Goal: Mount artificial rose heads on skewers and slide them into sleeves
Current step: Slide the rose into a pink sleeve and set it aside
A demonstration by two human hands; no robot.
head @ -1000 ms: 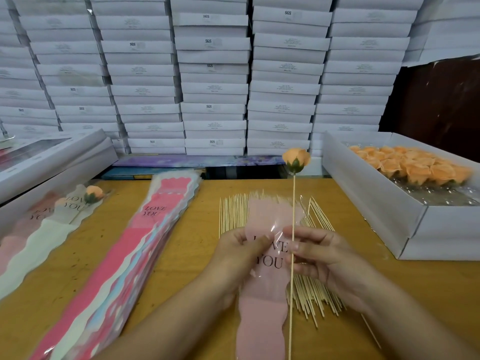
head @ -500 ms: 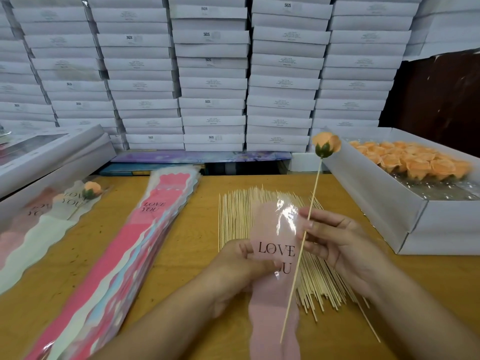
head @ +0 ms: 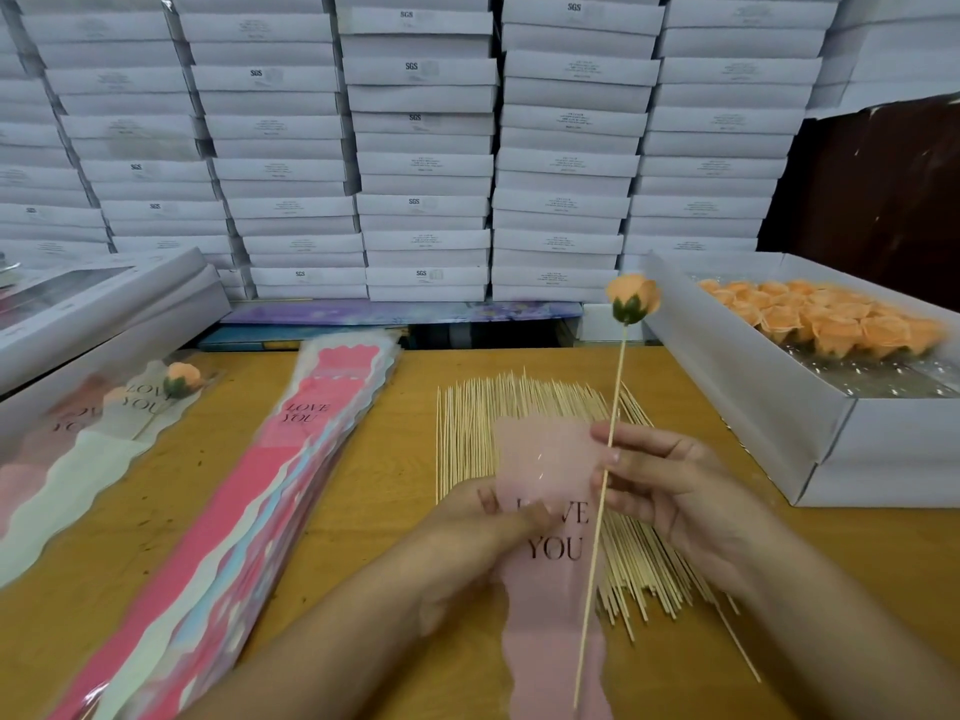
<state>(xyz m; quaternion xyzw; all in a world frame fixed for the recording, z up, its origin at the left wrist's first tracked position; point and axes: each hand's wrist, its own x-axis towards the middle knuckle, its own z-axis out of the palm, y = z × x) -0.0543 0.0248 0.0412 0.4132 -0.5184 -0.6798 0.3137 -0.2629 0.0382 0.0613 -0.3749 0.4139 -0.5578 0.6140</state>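
My right hand pinches a wooden skewer near its middle. An orange rose head with a green base sits on the skewer's top end, leaning to the right. My left hand grips a pink "LOVE YOU" sleeve by its left edge, over a pile of bare skewers. The skewer lies across the front of the sleeve's right side; whether it is inside the sleeve I cannot tell.
A white box of orange rose heads stands at the right. A stack of pink and blue sleeves lies left of centre. Sleeved roses lie at far left beside white boxes. Stacked white cartons fill the back.
The skewer tilted from upright to leaning right and rose a little. The sleeve shifted up under my left hand, and my right hand moved up along the skewer.
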